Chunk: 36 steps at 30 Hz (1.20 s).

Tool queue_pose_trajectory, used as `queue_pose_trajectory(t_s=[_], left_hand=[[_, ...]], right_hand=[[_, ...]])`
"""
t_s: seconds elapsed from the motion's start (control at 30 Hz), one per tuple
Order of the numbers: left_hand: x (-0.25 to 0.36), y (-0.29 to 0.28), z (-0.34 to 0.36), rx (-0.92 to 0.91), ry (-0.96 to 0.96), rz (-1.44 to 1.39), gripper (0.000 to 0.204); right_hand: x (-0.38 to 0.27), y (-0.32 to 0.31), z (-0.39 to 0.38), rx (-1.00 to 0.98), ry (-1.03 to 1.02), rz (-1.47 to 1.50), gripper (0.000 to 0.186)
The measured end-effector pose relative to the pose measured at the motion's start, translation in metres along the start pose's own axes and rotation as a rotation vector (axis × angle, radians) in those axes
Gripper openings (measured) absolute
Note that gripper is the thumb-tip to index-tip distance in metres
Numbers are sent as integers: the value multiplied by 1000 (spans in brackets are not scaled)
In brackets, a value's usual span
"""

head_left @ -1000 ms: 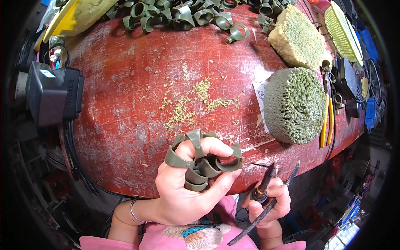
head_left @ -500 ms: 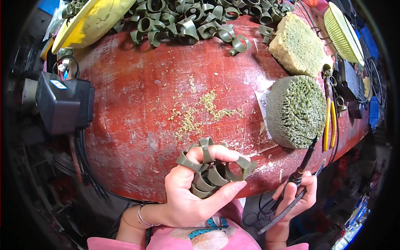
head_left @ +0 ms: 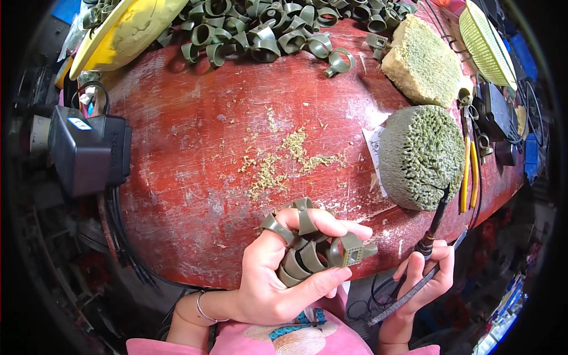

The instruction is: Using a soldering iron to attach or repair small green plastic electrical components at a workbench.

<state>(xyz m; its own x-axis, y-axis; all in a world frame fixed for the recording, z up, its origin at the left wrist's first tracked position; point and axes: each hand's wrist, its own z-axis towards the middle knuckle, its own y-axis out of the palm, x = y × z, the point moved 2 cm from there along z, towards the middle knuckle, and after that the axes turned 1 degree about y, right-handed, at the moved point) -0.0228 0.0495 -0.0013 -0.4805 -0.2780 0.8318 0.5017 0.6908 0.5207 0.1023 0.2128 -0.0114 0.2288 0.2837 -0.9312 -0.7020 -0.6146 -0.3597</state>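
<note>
Olive-green plastic ring parts (head_left: 307, 251) sitting stacked in the left hand (head_left: 278, 278), some threaded over the fingers, one with a small grid-faced end pointing right between thumb and fingertip. Left hand closed around the cluster, palm turned up, hovering just over the near edge of the worn red table (head_left: 195, 148).

Right hand (head_left: 423, 278) now reaching up and to the right, no longer tucked low beside the left as a second ago. Gripping a thin dark tool (head_left: 435, 222) pencil-fashion, fingers curled shut on its handle, with a dark cord trailing down from it. Tool tip now touching the lower edge of the round green foam block (head_left: 421, 157), where a second ago pointing down near the body and half a second ago only rising toward it. Judging from that, tip being wiped or cleaned on the block rather than applied to a part; ring cluster meanwhile waiting well apart from the tip, to its left.

Lying beyond: a squarer green-topped foam block (head_left: 421, 62), a heap of more olive rings (head_left: 266, 26) along the far edge, green crumbs (head_left: 284, 160) scattered mid-table, yellow-handled pliers (head_left: 468, 174) at the right, a yellow dish (head_left: 118, 32) at the far left, a black box (head_left: 83, 151) with cables hanging off the left side.
</note>
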Motion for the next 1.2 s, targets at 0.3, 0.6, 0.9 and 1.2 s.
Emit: queue_pose_trajectory(t_s=[0.3,0.6,0.9,1.2], left_hand=[[2,3,2,4,-56,-61,42],[2,-1,-13,170,28,14,34],[10,-1,-18,176,42,-36,29],[21,-6,-21,45,-155,-351,30]], right_hand=[[-8,4,-2,-13,8,147,33],[-53,2,115,251,-340,-461,20],[-17,16,212,127,-406,-613,24],[-17,-1,199,84,-367,-656,24]])
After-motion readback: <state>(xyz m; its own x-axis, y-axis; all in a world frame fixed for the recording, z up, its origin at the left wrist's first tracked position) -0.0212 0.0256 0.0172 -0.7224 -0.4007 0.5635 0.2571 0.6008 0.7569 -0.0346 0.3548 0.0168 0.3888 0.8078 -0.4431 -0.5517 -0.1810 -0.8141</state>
